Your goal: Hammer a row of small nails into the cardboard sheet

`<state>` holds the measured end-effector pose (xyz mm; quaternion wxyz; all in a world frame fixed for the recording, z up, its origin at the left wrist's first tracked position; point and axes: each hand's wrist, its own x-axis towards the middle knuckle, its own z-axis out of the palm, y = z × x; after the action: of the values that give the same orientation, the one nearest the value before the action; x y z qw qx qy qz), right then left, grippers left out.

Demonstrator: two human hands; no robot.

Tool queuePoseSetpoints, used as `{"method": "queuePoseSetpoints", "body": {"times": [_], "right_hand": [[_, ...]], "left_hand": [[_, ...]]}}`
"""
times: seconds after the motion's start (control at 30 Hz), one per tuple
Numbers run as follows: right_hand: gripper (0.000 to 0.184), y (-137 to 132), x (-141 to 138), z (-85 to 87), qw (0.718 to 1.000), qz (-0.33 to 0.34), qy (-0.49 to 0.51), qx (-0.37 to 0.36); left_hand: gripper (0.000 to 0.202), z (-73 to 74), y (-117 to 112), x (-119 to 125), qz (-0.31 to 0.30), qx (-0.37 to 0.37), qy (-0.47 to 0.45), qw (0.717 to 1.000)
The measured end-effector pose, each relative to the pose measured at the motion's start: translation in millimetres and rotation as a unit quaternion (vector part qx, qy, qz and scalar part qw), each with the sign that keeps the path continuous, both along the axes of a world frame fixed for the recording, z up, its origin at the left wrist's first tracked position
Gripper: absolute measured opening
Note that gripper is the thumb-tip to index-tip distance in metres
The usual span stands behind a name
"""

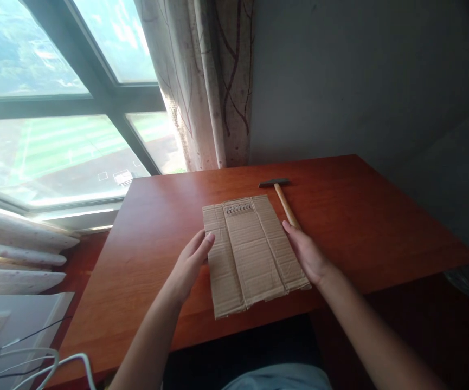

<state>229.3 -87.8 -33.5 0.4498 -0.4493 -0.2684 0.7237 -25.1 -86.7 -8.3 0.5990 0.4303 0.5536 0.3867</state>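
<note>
A flat, creased piece of corrugated cardboard (251,254) lies on the red-brown wooden desk (360,216), with a row of small nails stuck in near its far edge. My left hand (190,264) rests against the cardboard's left edge, fingers stretched out. Along the right edge lies my right hand (307,252), fingers also extended and flat. A hammer (283,199) with a wooden handle and dark head lies on the desk just beyond my right hand.
A window (55,108) and a patterned curtain (210,81) stand behind the desk on the left. A grey wall (360,70) rises behind it. White cables (34,363) and a socket sit at the lower left.
</note>
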Motion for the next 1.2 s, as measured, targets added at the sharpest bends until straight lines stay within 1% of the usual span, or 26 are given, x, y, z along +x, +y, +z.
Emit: {"method": "queuePoseSetpoints", "body": {"times": [0.07, 0.17, 0.27, 0.33, 0.43, 0.6, 0.73, 0.8, 0.87, 0.93, 1.03, 1.13, 1.2], "right_hand": [[0.039, -2.5, -3.7, 1.9, 0.999, 0.006, 0.027, -0.019], [0.037, -5.0, -3.4, 0.9, 0.998, 0.013, 0.051, -0.021], [0.034, -7.6, 3.5, 2.3, 0.999, 0.013, 0.044, -0.011], [0.034, -7.4, 13.7, 6.4, 1.0, 0.002, 0.029, -0.001], [0.035, -2.2, 39.0, 15.8, 1.0, -0.016, -0.003, 0.008], [0.036, 13.0, 99.2, 31.0, 0.997, -0.044, -0.055, -0.015], [0.034, 25.9, 143.7, 35.1, 0.994, -0.065, -0.071, -0.041], [0.036, 33.3, 160.1, 32.4, 0.993, -0.065, -0.061, -0.075], [0.038, 41.0, 172.4, 26.5, 0.992, -0.058, -0.059, -0.094], [0.039, 48.5, 181.8, 18.3, 0.993, -0.046, -0.069, -0.087], [0.038, 58.6, 193.8, 5.5, 0.993, -0.026, -0.099, -0.061], [0.038, 67.8, 203.7, -2.9, 0.991, -0.026, -0.124, -0.04], [0.037, 73.8, 207.6, -5.2, 0.99, -0.031, -0.133, -0.031]], "left_hand": [[0.057, 0.3, -0.6, 2.2, -0.01, 0.006, -0.003, 1.0], [0.052, -2.1, 1.0, 3.9, -0.035, 0.018, -0.008, 0.999], [0.047, -5.6, 2.6, 10.8, -0.031, 0.025, -0.022, 0.999], [0.045, -7.2, 5.4, 21.6, -0.034, 0.031, -0.034, 0.998], [0.042, -9.1, 16.1, 49.0, -0.053, 0.057, -0.047, 0.996], [0.034, -14.0, 47.3, 114.0, -0.089, 0.114, -0.044, 0.988], [0.029, -18.1, 71.1, 162.7, -0.085, 0.136, -0.011, 0.987], [0.03, -21.9, 80.6, 181.1, -0.089, 0.136, 0.005, 0.987], [0.032, -27.6, 88.4, 194.5, -0.097, 0.133, 0.02, 0.986], [0.034, -34.5, 94.8, 203.1, -0.1, 0.128, 0.029, 0.986], [0.036, -43.7, 102.6, 209.8, -0.102, 0.12, 0.025, 0.987], [0.036, -48.3, 111.2, 214.2, -0.103, 0.12, 0.017, 0.987], [0.037, -48.9, 117.7, 218.0, -0.1, 0.121, 0.016, 0.987]]}}
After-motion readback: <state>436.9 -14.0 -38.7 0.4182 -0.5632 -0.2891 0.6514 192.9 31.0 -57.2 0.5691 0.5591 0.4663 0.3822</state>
